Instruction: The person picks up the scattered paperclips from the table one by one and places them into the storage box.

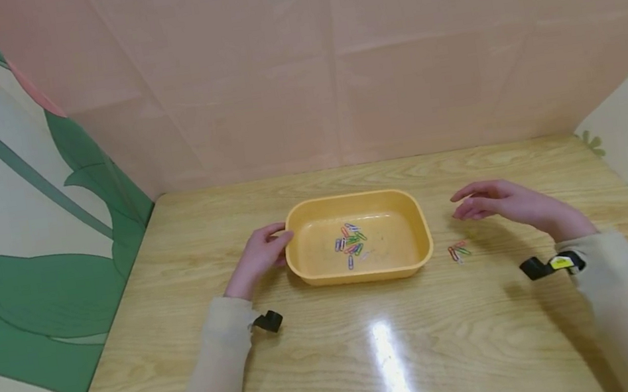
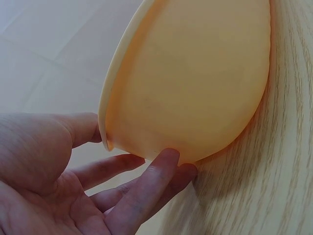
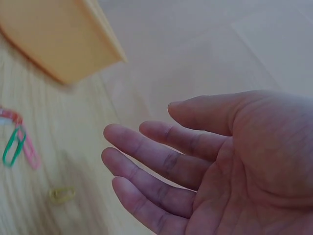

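A yellow plastic basin [image 1: 370, 276] sits on the wooden table with several coloured paper clips [image 1: 352, 241] scattered on its floor. My left hand [image 1: 261, 255] grips its left end: the thumb lies over the rim, while the fingers [image 2: 146, 186] press against the outer wall [image 2: 195, 83] from below. To the right of the basin, my right hand [image 1: 508, 203] hovers over the table, palm facing inward, fingers loosely bent and nothing in them. Beneath it lies a small group of paper clips [image 1: 459, 252]. The right wrist view shows a green clip [image 3: 14, 145], a pink one and, apart from them, a yellowish clip [image 3: 62, 195].
The wooden table [image 1: 314, 370] meets a pink-draped wall [image 1: 336, 99] at the back. Panels with printed flowers and leaves stand at the left [image 1: 33, 296] and right. Both wrists carry black cameras over light sleeves.
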`<state>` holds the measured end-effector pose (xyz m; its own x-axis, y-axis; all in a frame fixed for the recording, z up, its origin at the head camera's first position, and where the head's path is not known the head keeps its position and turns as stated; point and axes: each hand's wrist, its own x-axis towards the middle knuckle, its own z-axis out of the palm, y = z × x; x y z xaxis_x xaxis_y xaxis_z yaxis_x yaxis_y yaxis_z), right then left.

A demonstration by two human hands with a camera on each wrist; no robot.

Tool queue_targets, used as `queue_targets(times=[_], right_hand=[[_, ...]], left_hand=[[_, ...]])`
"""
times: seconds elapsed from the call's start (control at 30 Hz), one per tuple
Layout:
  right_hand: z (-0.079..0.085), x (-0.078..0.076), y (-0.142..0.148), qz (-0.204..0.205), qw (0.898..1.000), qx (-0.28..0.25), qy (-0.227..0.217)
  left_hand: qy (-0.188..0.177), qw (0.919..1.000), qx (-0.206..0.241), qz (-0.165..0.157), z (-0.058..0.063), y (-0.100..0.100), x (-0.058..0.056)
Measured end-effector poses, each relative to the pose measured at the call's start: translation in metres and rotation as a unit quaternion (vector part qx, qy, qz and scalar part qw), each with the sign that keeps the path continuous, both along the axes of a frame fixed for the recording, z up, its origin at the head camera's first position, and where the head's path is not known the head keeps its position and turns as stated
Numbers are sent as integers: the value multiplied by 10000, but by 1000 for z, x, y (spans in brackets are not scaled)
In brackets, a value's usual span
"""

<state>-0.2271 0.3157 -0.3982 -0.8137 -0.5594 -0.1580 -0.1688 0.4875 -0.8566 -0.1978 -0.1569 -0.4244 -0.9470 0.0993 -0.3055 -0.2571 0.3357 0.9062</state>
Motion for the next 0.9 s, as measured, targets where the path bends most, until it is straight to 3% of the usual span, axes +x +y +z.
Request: queue_targets(times=[0.43,0.9], right_hand=[[-21,7,22,-391,9964,750,31],[-48,17,21,-40,9926,629,1034]], left_hand=[[92,10000,11,-25,0,0,0],[57,10000,59,-50,1,0,2]])
